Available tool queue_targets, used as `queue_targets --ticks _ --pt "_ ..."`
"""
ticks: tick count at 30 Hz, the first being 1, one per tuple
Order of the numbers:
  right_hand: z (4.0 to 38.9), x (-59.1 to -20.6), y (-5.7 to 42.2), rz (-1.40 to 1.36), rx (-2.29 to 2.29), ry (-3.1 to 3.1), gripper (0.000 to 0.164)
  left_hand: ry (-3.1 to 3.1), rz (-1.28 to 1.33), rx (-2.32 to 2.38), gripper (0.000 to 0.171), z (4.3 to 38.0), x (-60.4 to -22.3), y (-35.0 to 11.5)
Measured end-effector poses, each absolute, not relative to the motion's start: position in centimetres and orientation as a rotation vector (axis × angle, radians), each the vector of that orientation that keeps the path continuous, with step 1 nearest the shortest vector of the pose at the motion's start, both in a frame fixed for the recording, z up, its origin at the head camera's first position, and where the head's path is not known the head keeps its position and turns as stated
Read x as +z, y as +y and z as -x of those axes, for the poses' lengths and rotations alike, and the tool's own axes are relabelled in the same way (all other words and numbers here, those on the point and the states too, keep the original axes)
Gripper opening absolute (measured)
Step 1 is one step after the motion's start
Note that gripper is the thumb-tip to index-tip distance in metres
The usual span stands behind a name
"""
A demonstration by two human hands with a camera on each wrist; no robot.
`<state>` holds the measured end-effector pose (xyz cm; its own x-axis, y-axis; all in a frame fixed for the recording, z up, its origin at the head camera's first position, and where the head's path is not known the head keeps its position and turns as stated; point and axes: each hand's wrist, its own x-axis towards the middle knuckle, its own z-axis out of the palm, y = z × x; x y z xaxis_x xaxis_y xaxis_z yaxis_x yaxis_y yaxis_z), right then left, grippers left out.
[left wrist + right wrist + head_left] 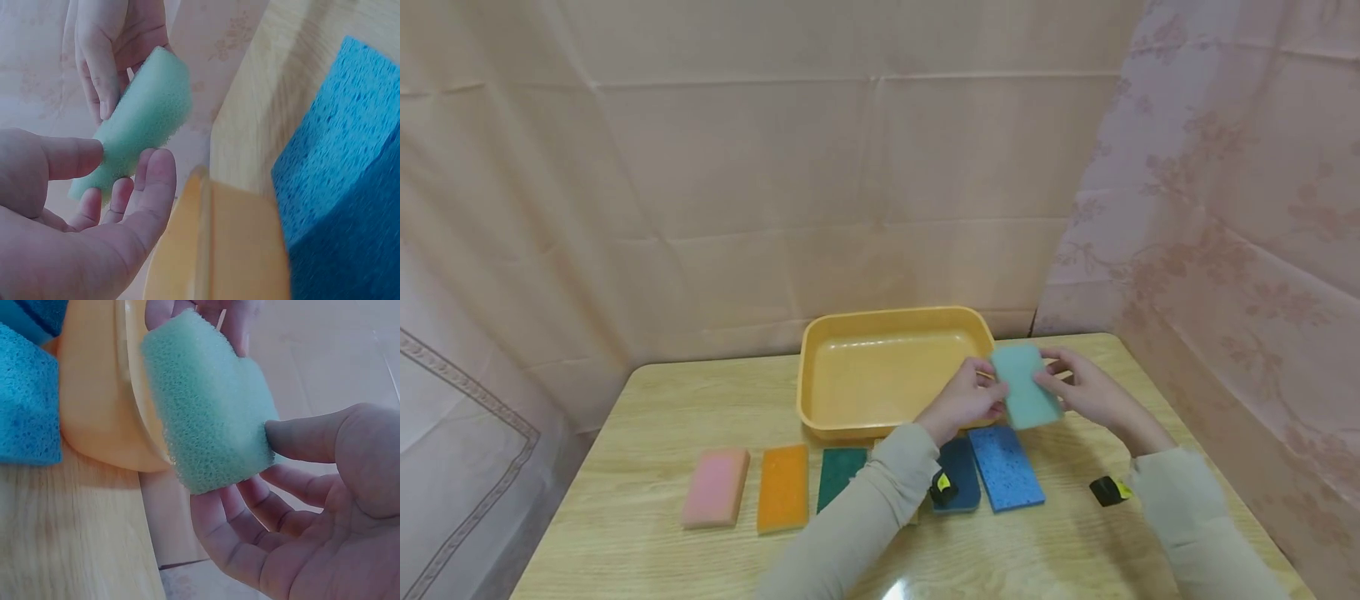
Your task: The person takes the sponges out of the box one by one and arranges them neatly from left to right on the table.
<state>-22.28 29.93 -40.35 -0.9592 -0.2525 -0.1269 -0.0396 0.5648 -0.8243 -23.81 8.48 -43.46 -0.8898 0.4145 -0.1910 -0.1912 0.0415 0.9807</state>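
A mint-green sponge [1026,387] is held up in the air at the right end of the yellow tray [895,432]. My left hand [966,395] pinches its left side, thumb on one face and fingers behind. On the opposite side my right hand [1086,388] pinches it the same way. In the right wrist view the sponge [206,406] shows a coarse, porous face and a notched waist. The left wrist view has both hands on the sponge [140,112]. Below the hands, a speckled blue sponge [1007,468] lies on the table.
A row of sponges lies along the tray's near side: pink [716,488], orange [783,488], dark green [841,473] and dark blue [958,475]. My left forearm partly covers a pale yellow one. Curtains [737,167] hang behind the wooden table [647,467].
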Motion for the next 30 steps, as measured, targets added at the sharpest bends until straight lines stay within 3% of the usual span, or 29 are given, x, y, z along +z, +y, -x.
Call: queue_targets --ticks 17,30 --pt "19.0 -42.2 32.8 0.209 -1.329 2.671 0.063 2.003 -0.332 1.870 0.023 20.6 -44.5 10.7" --pt "17.4 -44.4 34.7 0.124 -1.323 2.638 0.068 2.219 -0.429 1.717 0.036 18.3 -46.6 12.5"
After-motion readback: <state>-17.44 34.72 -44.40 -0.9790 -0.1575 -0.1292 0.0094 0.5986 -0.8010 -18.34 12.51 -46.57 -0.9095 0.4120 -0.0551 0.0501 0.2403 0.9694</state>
